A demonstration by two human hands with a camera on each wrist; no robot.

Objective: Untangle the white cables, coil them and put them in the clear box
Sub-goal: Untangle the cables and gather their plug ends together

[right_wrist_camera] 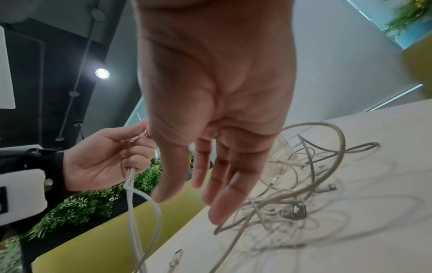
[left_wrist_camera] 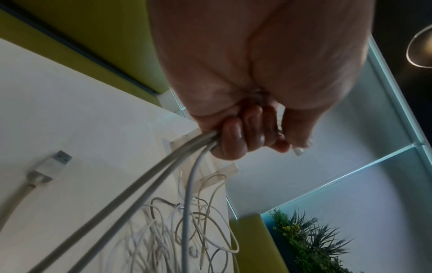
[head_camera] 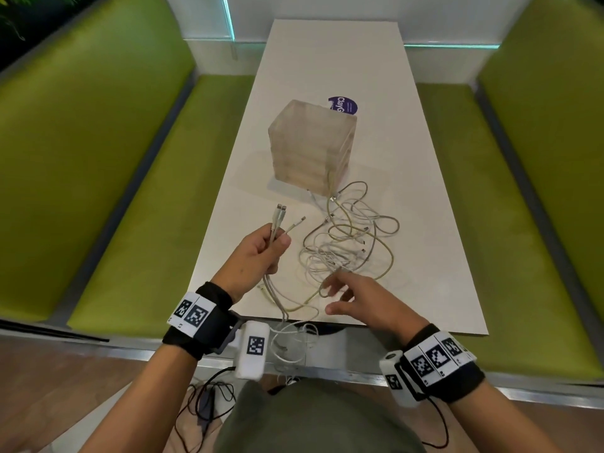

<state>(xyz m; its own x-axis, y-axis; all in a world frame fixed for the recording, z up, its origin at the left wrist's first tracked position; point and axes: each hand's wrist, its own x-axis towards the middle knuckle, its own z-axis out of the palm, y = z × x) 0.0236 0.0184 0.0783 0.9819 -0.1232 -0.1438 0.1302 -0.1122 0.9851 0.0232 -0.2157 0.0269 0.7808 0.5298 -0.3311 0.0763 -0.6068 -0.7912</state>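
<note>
The white cables (head_camera: 346, 243) lie mostly as a loose tangle on the near half of the white table (head_camera: 425, 223), just in front of the clear box (head_camera: 310, 148), with some strands touching the box's near corner and a few loops hanging over the near table edge. The left hand (head_camera: 258, 253) is curled round three of the cables a little below their plugs (head_camera: 281, 208), which stick up and away from the fist; their lengths trail down from it toward the heap and the table edge. The right hand (head_camera: 356, 299) hovers over the near side of the tangle with fingers (right_wrist_camera: 219, 177) straight and spread, holding nothing, though whether a fingertip touches a strand is unclear. A USB plug (left_wrist_camera: 52, 164) lies on the table near the left edge.

The work looks early: three ends have been gathered, but no cable appears fully freed, none is coiled, and the box seems to hold nothing yet. Separating, coiling and boxing all remain. Green benches (head_camera: 98, 158) flank the table.
</note>
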